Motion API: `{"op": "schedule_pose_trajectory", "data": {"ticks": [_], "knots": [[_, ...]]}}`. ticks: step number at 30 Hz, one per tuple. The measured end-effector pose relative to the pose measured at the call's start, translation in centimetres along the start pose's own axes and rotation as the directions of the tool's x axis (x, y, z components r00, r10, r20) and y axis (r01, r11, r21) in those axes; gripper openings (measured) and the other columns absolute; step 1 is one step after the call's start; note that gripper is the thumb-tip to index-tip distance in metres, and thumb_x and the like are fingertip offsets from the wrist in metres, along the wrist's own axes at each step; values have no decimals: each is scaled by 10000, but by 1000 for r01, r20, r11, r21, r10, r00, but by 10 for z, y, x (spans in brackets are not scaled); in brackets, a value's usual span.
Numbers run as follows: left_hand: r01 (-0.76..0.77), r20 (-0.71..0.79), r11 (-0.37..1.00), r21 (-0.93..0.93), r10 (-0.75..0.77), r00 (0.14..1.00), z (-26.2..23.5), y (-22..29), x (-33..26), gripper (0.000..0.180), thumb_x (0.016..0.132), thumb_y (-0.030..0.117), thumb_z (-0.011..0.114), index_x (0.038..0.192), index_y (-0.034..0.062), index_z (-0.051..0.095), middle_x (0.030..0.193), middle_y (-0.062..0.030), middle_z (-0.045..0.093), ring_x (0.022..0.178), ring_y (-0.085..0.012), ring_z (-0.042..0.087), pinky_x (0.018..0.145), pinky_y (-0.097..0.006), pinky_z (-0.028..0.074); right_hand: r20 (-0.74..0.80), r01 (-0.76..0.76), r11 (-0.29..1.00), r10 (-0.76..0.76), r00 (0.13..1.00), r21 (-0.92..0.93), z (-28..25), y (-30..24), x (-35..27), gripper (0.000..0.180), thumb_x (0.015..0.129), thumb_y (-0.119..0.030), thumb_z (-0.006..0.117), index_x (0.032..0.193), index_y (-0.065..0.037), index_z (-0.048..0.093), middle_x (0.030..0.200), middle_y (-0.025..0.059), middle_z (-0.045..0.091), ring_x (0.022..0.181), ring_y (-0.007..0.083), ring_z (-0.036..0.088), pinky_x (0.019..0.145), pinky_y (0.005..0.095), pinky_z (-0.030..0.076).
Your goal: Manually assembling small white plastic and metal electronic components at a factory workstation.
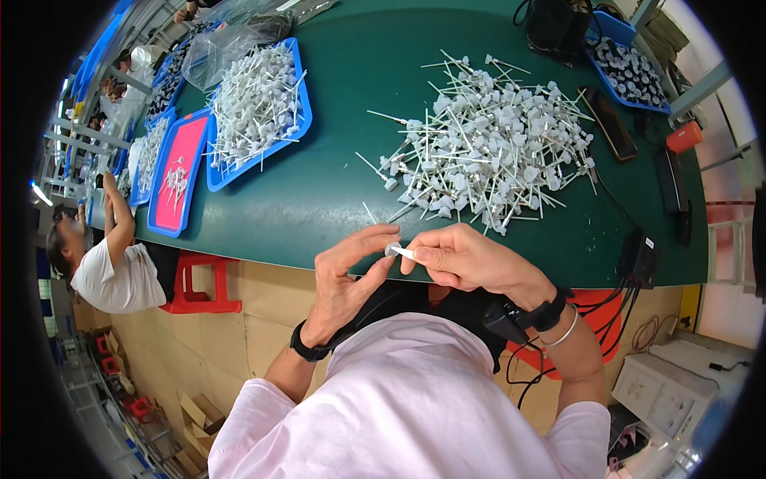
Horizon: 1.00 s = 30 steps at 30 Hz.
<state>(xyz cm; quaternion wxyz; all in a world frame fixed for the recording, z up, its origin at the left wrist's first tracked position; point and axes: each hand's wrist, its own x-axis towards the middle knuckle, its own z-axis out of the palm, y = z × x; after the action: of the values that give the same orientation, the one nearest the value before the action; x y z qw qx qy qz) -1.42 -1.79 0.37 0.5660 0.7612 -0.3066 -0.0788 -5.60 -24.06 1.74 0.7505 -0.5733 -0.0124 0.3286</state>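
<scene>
Close to the table's near edge, my left hand (351, 267) pinches a small round whitish piece (391, 249) between thumb and fingertips. My right hand (475, 259) grips a short white stick (405, 253) whose tip meets that piece; whether the two are one part I cannot tell. Just beyond my hands lies a big heap of small white parts (503, 144) with thin stems and translucent heads. More such parts (259, 104) fill a blue tray (303, 88) at the left.
A blue tray with a pink bottom (169, 214) holds a few parts. On the right lie a phone (608, 128), a black box with cables (638, 259) and a blue tray of dark parts (630, 72). A co-worker (120, 271) sits left by a red stool (203, 283).
</scene>
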Motion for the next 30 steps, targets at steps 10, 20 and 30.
{"op": "schedule_pose_trajectory", "data": {"ticks": [10, 20, 30], "knots": [[230, 7, 866, -444, -253, 967, 6, -2, -6, 241, 875, -63, 646, 1115, -50, 667, 1171, -160, 667, 1043, -184, 647, 932, -302, 516, -288, 130, 802, -353, 890, -583, 28, -4, -7, 229, 996, -235, 525, 979, -13, 582, 603, 163, 541, 547, 321, 583, 511, 435, 420], [169, -90, 910, -380, -218, 972, 13, -6, -6, 216, 859, -68, 677, 1075, -55, 673, 1148, -164, 675, 1002, -169, 659, 896, -286, 530, -330, 23, 467, -659, 676, -884, 52, 11, -8, 144, 959, -182, 581, 966, -46, 536, 719, 143, 621, 579, 344, 621, 476, 438, 466], [-34, -219, 999, 25, 39, 975, 17, -8, -4, 245, 815, -62, 720, 1057, -30, 692, 1078, -150, 704, 910, -167, 682, 789, -274, 570, -338, -77, 389, -666, 666, -918, 57, 12, -8, 153, 961, -188, 576, 962, -45, 523, 684, 127, 587, 519, 322, 609, 443, 401, 480]]}}
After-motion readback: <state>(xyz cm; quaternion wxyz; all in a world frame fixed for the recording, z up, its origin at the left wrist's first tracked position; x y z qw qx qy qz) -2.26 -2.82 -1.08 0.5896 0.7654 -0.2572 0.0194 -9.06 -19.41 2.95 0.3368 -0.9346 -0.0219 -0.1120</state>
